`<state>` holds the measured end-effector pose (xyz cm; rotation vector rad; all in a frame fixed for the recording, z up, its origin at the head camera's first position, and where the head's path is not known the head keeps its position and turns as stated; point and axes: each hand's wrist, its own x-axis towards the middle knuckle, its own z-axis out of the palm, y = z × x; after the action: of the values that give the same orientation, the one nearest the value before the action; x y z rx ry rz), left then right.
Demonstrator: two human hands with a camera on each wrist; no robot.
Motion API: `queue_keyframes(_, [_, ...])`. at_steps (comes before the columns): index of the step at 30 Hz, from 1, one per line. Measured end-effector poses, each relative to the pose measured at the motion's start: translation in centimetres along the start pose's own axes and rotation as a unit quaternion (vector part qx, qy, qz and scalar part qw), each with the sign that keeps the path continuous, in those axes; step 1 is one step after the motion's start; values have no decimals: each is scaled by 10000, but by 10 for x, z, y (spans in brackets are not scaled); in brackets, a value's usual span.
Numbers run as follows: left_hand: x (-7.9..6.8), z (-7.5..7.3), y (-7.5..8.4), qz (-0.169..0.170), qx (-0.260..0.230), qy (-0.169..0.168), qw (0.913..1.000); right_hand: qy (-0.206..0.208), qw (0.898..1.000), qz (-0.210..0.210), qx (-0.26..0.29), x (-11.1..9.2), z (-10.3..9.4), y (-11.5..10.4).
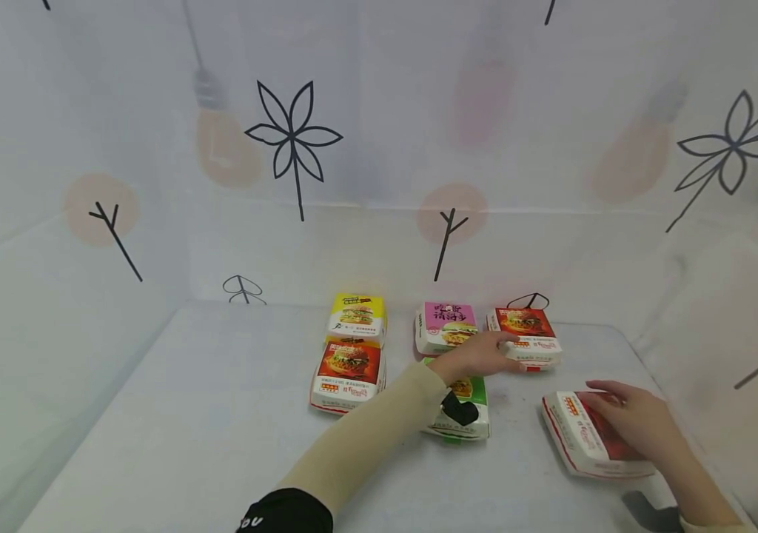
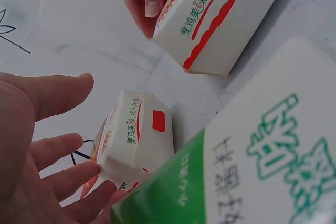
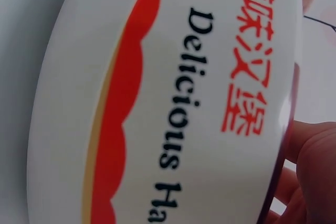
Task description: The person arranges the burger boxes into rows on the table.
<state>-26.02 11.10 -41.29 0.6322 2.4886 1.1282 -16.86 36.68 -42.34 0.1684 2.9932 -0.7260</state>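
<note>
My left hand [image 1: 482,354] reaches over to a red-topped burger box [image 1: 524,337] at the back right. Its fingers and thumb are spread at the box's front left; in the left wrist view the thumb stands apart from the box [image 2: 137,129]. My right hand [image 1: 642,422] grips another red-topped burger box [image 1: 585,433] at the front right, turned at an angle. Its white side with a scalloped red band fills the right wrist view [image 3: 173,98]. Below my left forearm lies a green-topped burger box [image 1: 472,414], partly covered by the arm.
A pink-topped box [image 1: 445,322] stands behind the green one. To the left, a yellow-topped box [image 1: 356,314] and a red-topped box [image 1: 350,370] sit one behind the other. A white patterned sheet [image 1: 366,155] hangs behind the white table [image 1: 212,414].
</note>
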Motion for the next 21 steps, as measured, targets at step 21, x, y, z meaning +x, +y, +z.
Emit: queue_keyframes(21, [-7,-1,3,940,-215,-868,9915,-30,9991,-417,-41,12,16,-39])
